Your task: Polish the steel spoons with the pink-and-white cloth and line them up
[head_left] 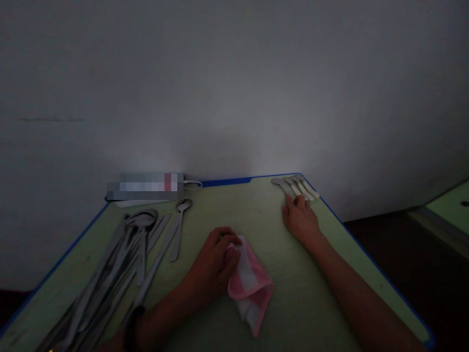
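My left hand (219, 256) is closed on a pink and white cloth (254, 278), which hangs down in folds over the middle of the table. Near the far right corner, my right hand (302, 220) has its fingers closed at the handle end of a metal spoon (280, 185). That spoon lies at the left end of a slanted row of several pale-handled pieces of cutlery (302, 188). To the left of my left hand is a loose heap of long metal cutlery (117, 264). A separate spoon (181, 220) rests beside the heap.
The pale green table (234, 205) has a blue edge and stands against a grey wall (234, 88). A blurred-out box-like object (146, 187) with a white loop lies at the far left. Another green surface (452, 210) is at the far right.
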The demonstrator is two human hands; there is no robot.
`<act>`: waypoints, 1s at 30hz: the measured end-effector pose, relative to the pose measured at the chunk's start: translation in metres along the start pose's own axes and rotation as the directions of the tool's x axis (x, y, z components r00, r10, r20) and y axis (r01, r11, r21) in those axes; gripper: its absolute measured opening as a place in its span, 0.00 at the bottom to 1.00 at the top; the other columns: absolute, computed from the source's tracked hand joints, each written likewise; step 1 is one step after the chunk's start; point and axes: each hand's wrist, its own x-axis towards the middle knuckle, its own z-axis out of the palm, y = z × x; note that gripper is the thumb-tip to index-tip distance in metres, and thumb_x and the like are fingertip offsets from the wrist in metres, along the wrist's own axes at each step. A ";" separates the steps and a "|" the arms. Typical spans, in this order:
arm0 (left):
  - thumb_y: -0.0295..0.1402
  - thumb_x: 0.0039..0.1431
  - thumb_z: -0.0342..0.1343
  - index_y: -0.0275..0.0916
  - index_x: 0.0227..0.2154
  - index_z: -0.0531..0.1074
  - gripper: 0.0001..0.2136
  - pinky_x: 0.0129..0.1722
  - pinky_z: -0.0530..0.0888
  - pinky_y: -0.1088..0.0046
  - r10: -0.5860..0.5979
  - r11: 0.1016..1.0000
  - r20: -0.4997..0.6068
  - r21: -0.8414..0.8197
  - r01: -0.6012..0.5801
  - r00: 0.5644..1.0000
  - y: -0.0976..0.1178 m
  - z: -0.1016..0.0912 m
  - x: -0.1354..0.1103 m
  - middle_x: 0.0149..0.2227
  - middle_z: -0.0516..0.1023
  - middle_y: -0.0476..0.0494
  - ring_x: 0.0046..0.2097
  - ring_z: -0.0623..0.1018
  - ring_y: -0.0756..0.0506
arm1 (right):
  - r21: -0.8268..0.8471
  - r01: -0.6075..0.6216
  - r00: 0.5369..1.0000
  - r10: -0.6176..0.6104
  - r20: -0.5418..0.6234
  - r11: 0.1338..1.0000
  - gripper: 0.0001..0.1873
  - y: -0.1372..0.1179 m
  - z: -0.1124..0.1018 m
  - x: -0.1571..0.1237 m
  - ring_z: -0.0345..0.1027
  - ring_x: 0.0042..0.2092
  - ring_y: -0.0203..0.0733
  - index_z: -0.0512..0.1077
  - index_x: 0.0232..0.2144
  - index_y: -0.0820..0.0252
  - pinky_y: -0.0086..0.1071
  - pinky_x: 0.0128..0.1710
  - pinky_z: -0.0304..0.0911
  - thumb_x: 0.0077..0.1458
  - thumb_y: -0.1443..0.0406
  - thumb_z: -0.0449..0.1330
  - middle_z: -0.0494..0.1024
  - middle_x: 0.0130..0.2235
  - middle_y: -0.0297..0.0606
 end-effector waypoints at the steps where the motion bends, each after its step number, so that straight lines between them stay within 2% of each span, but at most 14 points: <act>1: 0.29 0.60 0.45 0.39 0.40 0.67 0.08 0.49 0.68 0.59 0.000 1.000 -0.008 -0.003 0.000 1.000 0.000 0.000 0.000 0.45 0.65 0.39 0.47 0.68 0.42 | 0.006 -0.003 1.000 0.003 -0.007 1.000 0.24 0.000 0.000 0.000 0.59 0.45 0.52 0.60 0.54 0.64 0.39 0.41 0.58 0.59 0.59 0.43 0.64 0.44 0.52; 5: 0.28 0.60 0.44 0.38 0.44 0.63 0.10 0.50 0.67 0.60 -0.006 1.000 -0.080 -0.008 0.005 0.997 -0.002 0.000 -0.003 0.46 0.64 0.38 0.49 0.67 0.43 | 0.057 0.026 0.989 -0.017 -0.146 0.998 0.26 -0.003 -0.006 0.001 0.55 0.49 0.55 0.57 0.56 0.63 0.44 0.46 0.56 0.57 0.59 0.47 0.59 0.50 0.52; 7: 0.28 0.60 0.45 0.37 0.45 0.62 0.11 0.51 0.66 0.60 0.024 0.999 -0.105 0.034 -0.021 0.994 -0.003 -0.001 -0.003 0.47 0.64 0.38 0.50 0.66 0.42 | 0.136 0.104 0.969 -0.069 -0.237 0.985 0.27 -0.009 -0.015 -0.001 0.53 0.51 0.54 0.57 0.56 0.63 0.45 0.50 0.53 0.56 0.59 0.49 0.57 0.52 0.52; 9: 0.28 0.59 0.47 0.37 0.45 0.63 0.11 0.52 0.64 0.59 0.069 0.992 -0.097 0.108 -0.059 0.993 -0.003 -0.004 -0.004 0.47 0.63 0.38 0.51 0.65 0.42 | 0.266 0.224 0.948 -0.146 -0.283 0.937 0.24 -0.021 -0.026 -0.008 0.55 0.50 0.50 0.60 0.54 0.61 0.43 0.51 0.53 0.57 0.59 0.48 0.58 0.50 0.50; 12: 0.28 0.58 0.47 0.37 0.47 0.60 0.13 0.51 0.65 0.59 0.081 0.979 -0.098 0.193 -0.061 0.992 0.001 -0.012 -0.004 0.49 0.62 0.36 0.51 0.65 0.41 | 0.492 0.405 0.914 -0.328 -0.240 0.771 0.20 -0.047 -0.038 -0.027 0.58 0.47 0.44 0.63 0.50 0.60 0.37 0.50 0.55 0.58 0.58 0.47 0.61 0.46 0.46; 13: 0.29 0.59 0.47 0.37 0.48 0.58 0.14 0.49 0.66 0.60 0.072 0.977 -0.107 0.206 -0.049 0.992 0.003 -0.016 -0.003 0.49 0.61 0.36 0.51 0.66 0.41 | 0.543 0.458 0.884 -0.425 -0.196 0.703 0.20 -0.056 -0.039 -0.034 0.58 0.47 0.43 0.63 0.50 0.60 0.36 0.49 0.56 0.57 0.57 0.48 0.62 0.45 0.45; 15: 0.29 0.59 0.45 0.36 0.51 0.54 0.17 0.46 0.69 0.63 0.043 0.971 -0.107 0.237 -0.017 0.993 0.006 -0.027 0.000 0.50 0.60 0.35 0.49 0.68 0.43 | 0.589 0.529 0.795 -0.600 -0.091 0.611 0.23 -0.072 -0.038 -0.047 0.58 0.46 0.44 0.64 0.49 0.59 0.37 0.47 0.57 0.54 0.54 0.52 0.63 0.44 0.44; 17: 0.30 0.60 0.44 0.37 0.51 0.53 0.17 0.44 0.70 0.65 -0.011 0.941 -0.069 0.338 0.034 0.998 0.004 -0.042 0.004 0.50 0.61 0.36 0.45 0.71 0.44 | 0.580 0.571 0.724 -0.689 -0.024 0.580 0.25 -0.085 -0.034 -0.054 0.58 0.44 0.45 0.65 0.48 0.58 0.40 0.46 0.57 0.51 0.50 0.54 0.65 0.42 0.43; 19: 0.33 0.60 0.44 0.38 0.49 0.57 0.14 0.43 0.70 0.65 -0.118 0.855 -0.017 0.507 0.111 0.993 -0.005 -0.062 0.008 0.50 0.63 0.38 0.44 0.72 0.43 | 0.556 0.576 0.719 -0.695 0.006 0.600 0.26 -0.092 -0.028 -0.055 0.58 0.44 0.46 0.65 0.48 0.57 0.43 0.46 0.56 0.51 0.49 0.53 0.65 0.42 0.44; 20: 0.35 0.60 0.43 0.39 0.48 0.59 0.14 0.42 0.70 0.66 -0.227 0.783 0.019 0.598 0.171 0.974 -0.013 -0.074 0.010 0.50 0.64 0.38 0.43 0.73 0.43 | 0.546 0.571 0.728 -0.686 0.008 0.613 0.27 -0.094 -0.025 -0.054 0.57 0.44 0.46 0.65 0.48 0.57 0.43 0.46 0.55 0.52 0.49 0.52 0.65 0.42 0.44; 21: 0.37 0.60 0.43 0.40 0.47 0.61 0.14 0.41 0.70 0.67 -0.361 0.696 0.045 0.678 0.237 0.931 -0.022 -0.087 0.010 0.50 0.65 0.39 0.43 0.74 0.43 | 0.538 0.567 0.737 -0.676 0.006 0.623 0.27 -0.095 -0.023 -0.052 0.57 0.44 0.46 0.65 0.49 0.57 0.43 0.46 0.55 0.52 0.49 0.51 0.65 0.42 0.44; 25: 0.38 0.54 0.49 0.33 0.33 0.71 0.13 0.36 0.71 0.63 -0.568 0.547 -0.009 0.743 0.386 0.823 -0.059 -0.139 0.005 0.37 0.75 0.31 0.39 0.76 0.36 | 0.514 0.585 0.736 -0.677 -0.012 0.628 0.25 -0.098 -0.018 -0.043 0.58 0.44 0.45 0.64 0.50 0.57 0.42 0.46 0.55 0.55 0.50 0.48 0.65 0.43 0.44; 27: 0.39 0.51 0.52 0.33 0.28 0.73 0.13 0.34 0.71 0.64 -0.640 0.500 -0.020 0.748 0.436 0.768 -0.072 -0.157 0.000 0.32 0.77 0.30 0.37 0.77 0.35 | 0.498 0.597 0.736 -0.676 -0.029 0.629 0.24 -0.101 -0.015 -0.038 0.58 0.44 0.45 0.64 0.50 0.57 0.42 0.46 0.55 0.56 0.51 0.47 0.65 0.42 0.44; 30: 0.40 0.45 0.57 0.35 0.20 0.73 0.12 0.30 0.72 0.66 -0.729 0.495 0.034 0.716 0.492 0.684 -0.082 -0.166 -0.007 0.24 0.77 0.35 0.31 0.77 0.37 | 0.478 0.607 0.741 -0.670 -0.051 0.634 0.23 -0.106 -0.011 -0.032 0.59 0.43 0.45 0.65 0.49 0.57 0.41 0.45 0.55 0.56 0.52 0.47 0.66 0.42 0.44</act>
